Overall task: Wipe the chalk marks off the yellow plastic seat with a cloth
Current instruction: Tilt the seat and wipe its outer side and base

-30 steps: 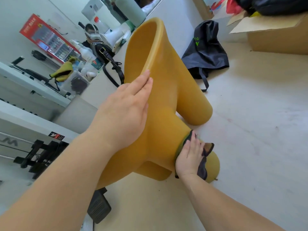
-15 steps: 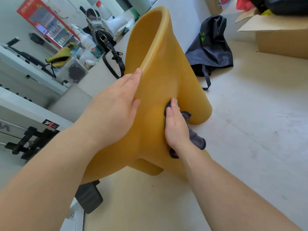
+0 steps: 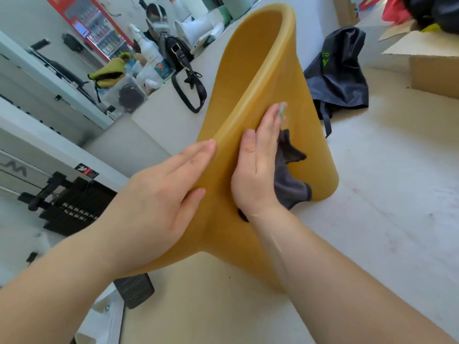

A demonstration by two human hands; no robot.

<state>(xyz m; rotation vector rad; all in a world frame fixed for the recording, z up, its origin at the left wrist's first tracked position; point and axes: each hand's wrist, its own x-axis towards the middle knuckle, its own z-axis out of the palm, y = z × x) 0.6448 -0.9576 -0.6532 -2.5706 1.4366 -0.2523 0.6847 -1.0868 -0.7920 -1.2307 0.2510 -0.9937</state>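
- The yellow plastic seat (image 3: 260, 78) lies tipped over on a pale surface (image 3: 387, 232). Its open rim points up and away, and one rounded lower end touches the surface to the right of the hands.
- The left hand (image 3: 161, 194) holds the near edge of the seat. Its fingers (image 3: 198, 152) lie nearly straight along the rim, and the thumb is set against the outer wall, so the edge sits clasped between them.
- The right hand (image 3: 258, 167) lies flat on the outer wall just beside the left hand, with its fingers stretched upward and close together. The fingertips are blurred.
- A dark grey cloth (image 3: 290, 177) is pressed under the right palm against the seat. Its loose folds stick out past the hand's right side and hang down the yellow wall.
- Behind the seat to the right lies a crumpled dark garment with green print (image 3: 340, 70). An open cardboard box (image 3: 434, 70) stands further right.
- To the left of the seat, a black strapped bag (image 3: 181, 55) sits at the surface's far edge, with a white spray bottle (image 3: 149, 50) just beside it.
- A red-framed drinks cooler (image 3: 92, 26) stands against the far wall at upper left.
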